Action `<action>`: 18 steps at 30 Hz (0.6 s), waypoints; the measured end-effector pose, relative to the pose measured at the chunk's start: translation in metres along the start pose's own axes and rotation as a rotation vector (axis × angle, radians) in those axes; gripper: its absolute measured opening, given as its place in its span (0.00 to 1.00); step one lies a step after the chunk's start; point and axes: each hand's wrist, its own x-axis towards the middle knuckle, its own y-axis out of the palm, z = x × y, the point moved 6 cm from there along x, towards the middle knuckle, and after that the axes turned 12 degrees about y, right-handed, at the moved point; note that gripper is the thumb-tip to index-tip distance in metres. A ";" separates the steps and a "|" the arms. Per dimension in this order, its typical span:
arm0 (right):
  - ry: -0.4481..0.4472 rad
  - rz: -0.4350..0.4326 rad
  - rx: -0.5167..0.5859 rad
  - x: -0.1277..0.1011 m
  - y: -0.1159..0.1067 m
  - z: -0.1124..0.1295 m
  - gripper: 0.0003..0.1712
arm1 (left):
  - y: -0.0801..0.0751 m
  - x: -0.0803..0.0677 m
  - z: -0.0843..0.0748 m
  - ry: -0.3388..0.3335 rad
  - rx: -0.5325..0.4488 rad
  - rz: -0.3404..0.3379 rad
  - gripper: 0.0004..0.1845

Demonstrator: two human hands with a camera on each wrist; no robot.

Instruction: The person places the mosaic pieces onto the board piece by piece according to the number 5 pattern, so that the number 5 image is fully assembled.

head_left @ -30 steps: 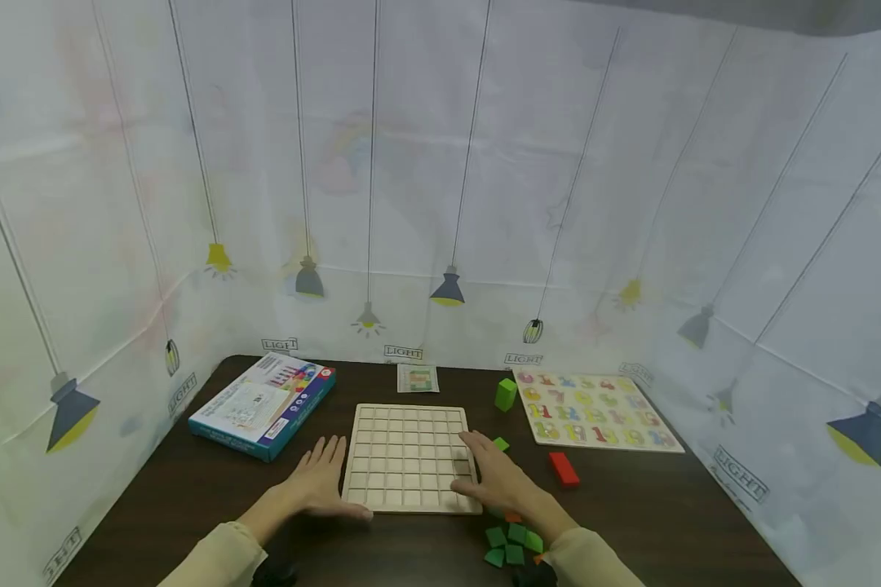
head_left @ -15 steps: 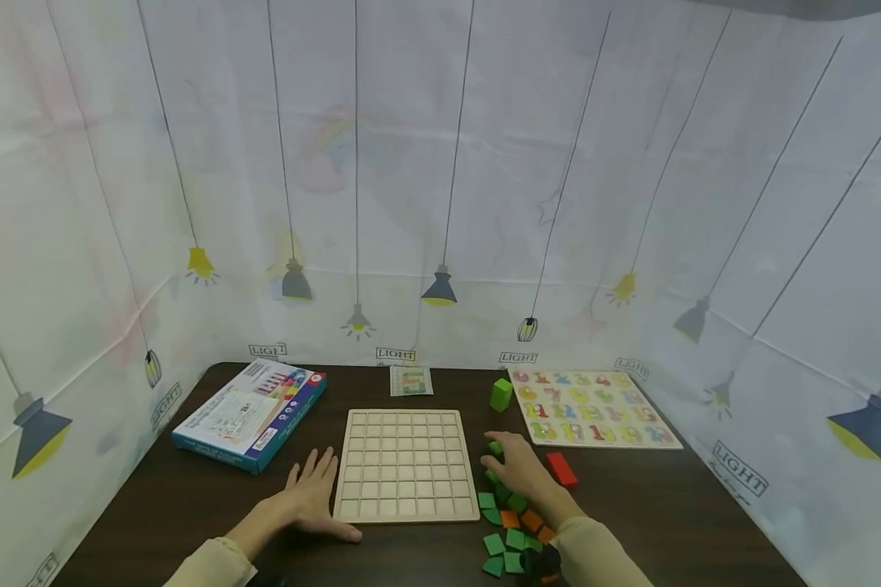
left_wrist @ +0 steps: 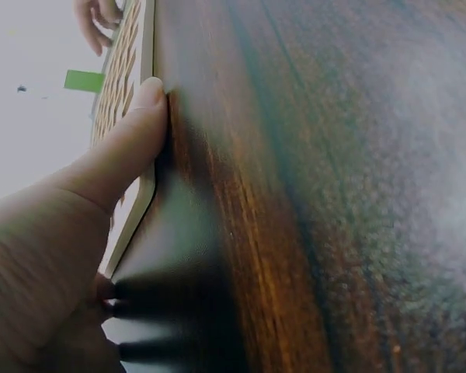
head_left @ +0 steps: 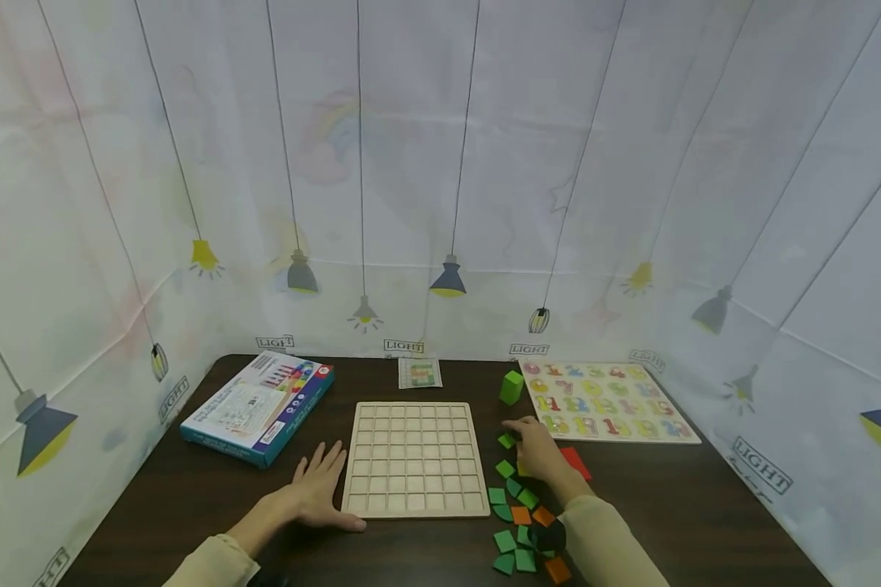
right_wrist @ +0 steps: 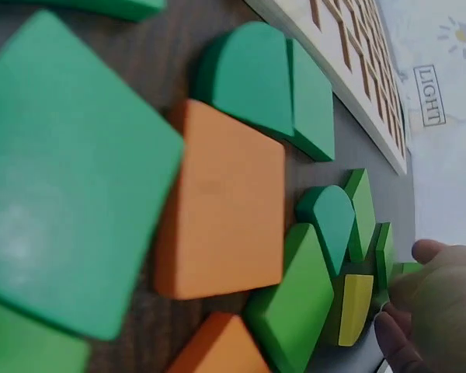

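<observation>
A bare wooden grid board (head_left: 414, 456) lies in the middle of the dark table (head_left: 191, 497). My left hand (head_left: 321, 487) lies flat on the table at the board's near left corner, thumb (left_wrist: 132, 132) pressed against the board's edge (left_wrist: 128, 70). My right hand (head_left: 539, 452) hovers right of the board over scattered flat green and orange pieces (head_left: 517, 509), its fingers reaching to a small green piece (head_left: 507, 441). The right wrist view shows the fingers (right_wrist: 439, 311) bent beside green pieces and a yellow piece (right_wrist: 356, 307), holding nothing that I can see.
An upright green block (head_left: 511, 386) and a red block (head_left: 576, 462) sit right of the board. A number puzzle (head_left: 605, 401) lies at the far right, a boxed game (head_left: 258, 406) at the far left, a small card (head_left: 420, 372) behind the board. Printed curtain walls enclose the table.
My right hand left the board's right edge and moved right and away, over the loose pieces. My left hand stayed at the board's near left corner.
</observation>
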 end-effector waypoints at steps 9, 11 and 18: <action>0.066 -0.005 0.012 0.007 -0.001 -0.007 0.11 | 0.000 0.002 -0.002 0.002 -0.034 0.025 0.66; 0.089 -0.006 0.013 0.008 -0.001 -0.011 0.11 | 0.001 0.004 -0.002 -0.003 -0.036 0.032 0.67; 0.104 0.006 0.049 0.007 -0.001 -0.015 0.13 | 0.000 0.003 -0.001 -0.004 -0.017 0.038 0.67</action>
